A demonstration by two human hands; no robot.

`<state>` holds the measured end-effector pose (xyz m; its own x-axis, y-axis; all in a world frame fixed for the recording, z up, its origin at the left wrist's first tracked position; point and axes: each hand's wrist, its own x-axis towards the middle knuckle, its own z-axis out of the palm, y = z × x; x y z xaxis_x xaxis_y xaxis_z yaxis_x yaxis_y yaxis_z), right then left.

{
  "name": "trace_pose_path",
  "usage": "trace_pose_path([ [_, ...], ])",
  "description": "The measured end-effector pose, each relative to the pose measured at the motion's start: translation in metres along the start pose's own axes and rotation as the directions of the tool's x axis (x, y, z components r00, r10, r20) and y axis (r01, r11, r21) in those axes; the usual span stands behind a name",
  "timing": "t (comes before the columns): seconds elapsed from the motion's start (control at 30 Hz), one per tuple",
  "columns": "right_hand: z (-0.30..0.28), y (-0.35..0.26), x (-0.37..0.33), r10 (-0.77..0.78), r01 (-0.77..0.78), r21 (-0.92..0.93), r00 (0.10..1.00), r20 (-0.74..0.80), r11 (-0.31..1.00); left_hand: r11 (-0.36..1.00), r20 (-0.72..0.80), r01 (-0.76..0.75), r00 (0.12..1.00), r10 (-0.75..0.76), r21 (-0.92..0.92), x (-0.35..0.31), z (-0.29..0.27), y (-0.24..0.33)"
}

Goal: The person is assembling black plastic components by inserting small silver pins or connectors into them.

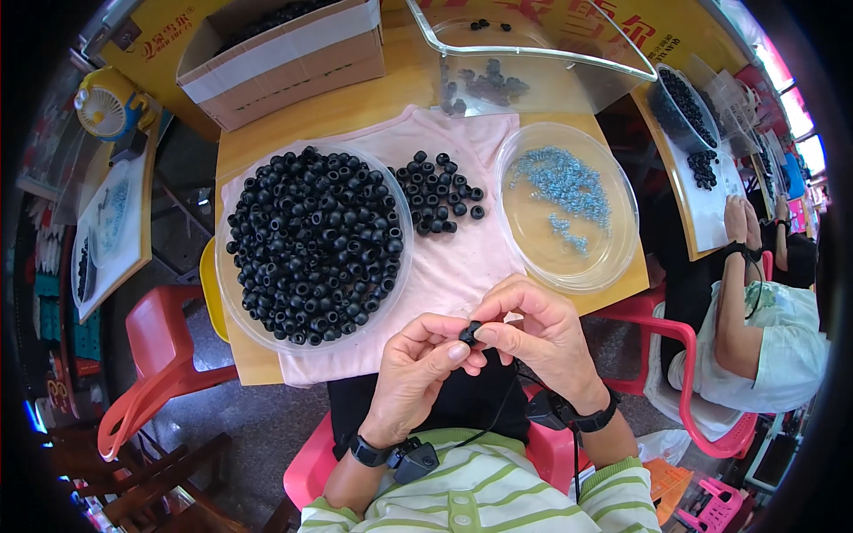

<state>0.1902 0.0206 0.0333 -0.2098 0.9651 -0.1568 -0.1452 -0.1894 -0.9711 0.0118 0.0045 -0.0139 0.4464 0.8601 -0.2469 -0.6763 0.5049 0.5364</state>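
Note:
Above my lap, at the table's near edge, a small round black bead-like part (470, 333) is pinched between both hands. My left hand (410, 362) is closed, with thumb and fingers on the part's left side. My right hand (549, 342) presses its thumb against the part from the right, fingers curled behind. Beyond the left hand, a round clear tray (410, 244) is heaped with black holed parts (311, 240). Several more loose black parts (435, 191) lie on a pink cloth (453, 271). To the right, a clear round dish (538, 253) holds tiny pale-blue pieces (569, 182), too small to name.
A cardboard box (289, 71) of black parts stands at the table's far left. Beside it is a clear plastic bin (551, 84) with black pieces. Another person (755, 342) sits at a table to the right. A red chair (160, 342) stands left, a yellow fan (108, 105) farther back.

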Motion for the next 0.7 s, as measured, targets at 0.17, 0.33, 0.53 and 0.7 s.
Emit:
trace_pose_path([
  [0.17, -0.002, 0.005, 0.0, -0.069, 0.07, -0.06, 0.998, 0.009, 0.996, 0.999, -0.009, 0.034, 0.999, -0.034, -0.029, -0.001, 0.0, 0.001],
  [0.33, -0.001, -0.003, -0.002, -0.35, 0.356, -0.474, 0.931, 0.104, 0.806, 0.982, 0.028, 0.115, 0.993, -0.112, -0.148, -0.003, -0.001, 0.001],
  [0.53, 0.005, -0.011, -0.006, -0.48, 0.481, -0.657, 0.854, 0.201, 0.58, 0.948, 0.09, 0.205, 0.978, -0.189, -0.244, -0.006, 0.006, 0.006],
  [0.7, 0.01, -0.01, -0.009, -0.566, 0.573, -0.601, 0.792, 0.231, 0.557, 0.946, 0.062, 0.222, 0.975, -0.213, -0.236, -0.016, 0.009, 0.008],
])
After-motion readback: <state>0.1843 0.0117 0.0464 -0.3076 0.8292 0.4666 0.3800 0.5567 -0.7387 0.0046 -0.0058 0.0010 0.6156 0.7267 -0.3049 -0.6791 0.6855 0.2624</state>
